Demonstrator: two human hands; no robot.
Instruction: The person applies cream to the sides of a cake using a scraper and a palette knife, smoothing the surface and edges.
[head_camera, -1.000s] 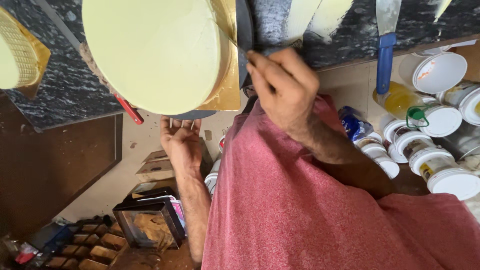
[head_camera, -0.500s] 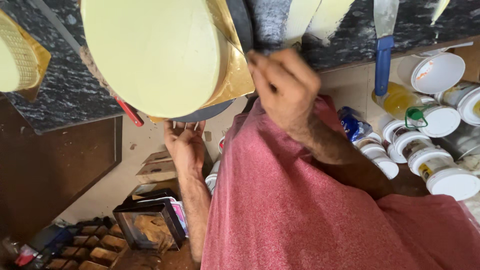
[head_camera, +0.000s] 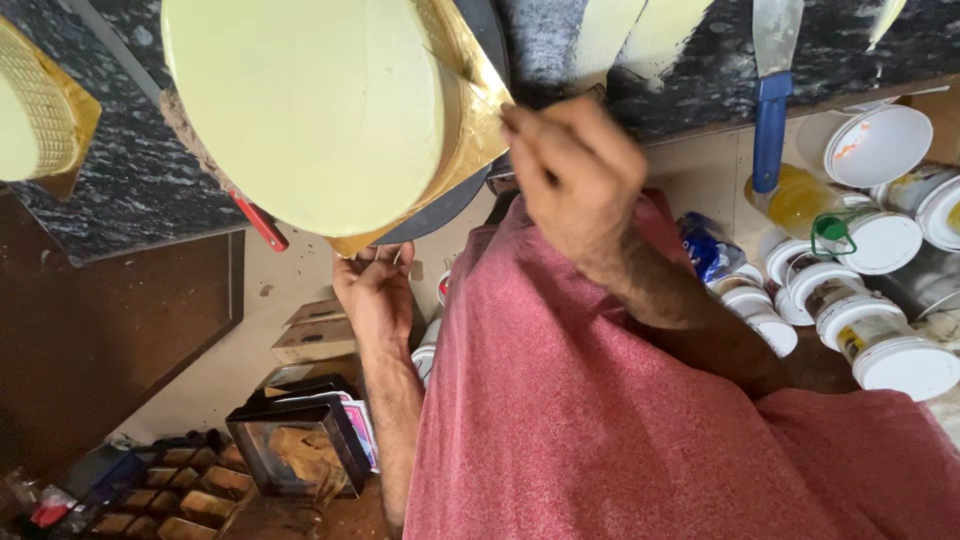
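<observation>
A round pale-yellow cake (head_camera: 300, 110) stands on a square gold board (head_camera: 480, 130), which rests on a dark turntable (head_camera: 440, 210) on the black speckled counter (head_camera: 120, 190). My right hand (head_camera: 575, 165) is at the board's right corner, its fingers pinched on a thin tool (head_camera: 450, 60) that lies against the cake's side. My left hand (head_camera: 375, 290) reaches up from below, and its fingertips curl onto the turntable's lower rim under the gold board. My pink shirt (head_camera: 620, 420) fills the lower right.
A blue-handled spatula (head_camera: 770, 110) lies on the counter at the upper right, beside pale cream smears. Several white lidded tubs (head_camera: 880, 350) and a yellow jar (head_camera: 795, 200) crowd the floor on the right. A second cake on a gold board (head_camera: 35, 110) is at the far left. A dark box (head_camera: 300, 440) stands below.
The cake, board and turntable have rotated, and the gold corner has swung toward my right hand. My right hand has shifted slightly down and right. My left hand stays at the rim.
</observation>
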